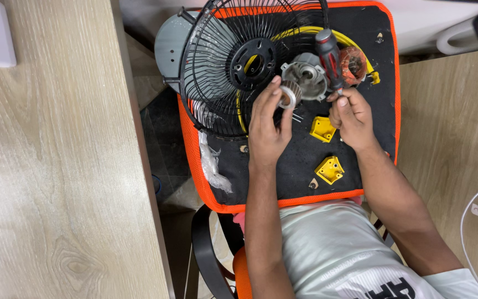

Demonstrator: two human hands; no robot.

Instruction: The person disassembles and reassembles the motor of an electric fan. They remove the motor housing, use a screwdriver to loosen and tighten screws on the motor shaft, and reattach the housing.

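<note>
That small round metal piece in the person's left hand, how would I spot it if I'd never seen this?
Start at the black mat with the orange border on the seat, where a black wire fan guard lies. Just right of the guard, the left hand pinches a small ribbed metal cylinder in its fingertips. Unlike the grey motor housing beside it, it is held up off the mat.

You see a glossy black wire-metal fan guard upper centre, on a matt black orange-edged cloth mat
</note>
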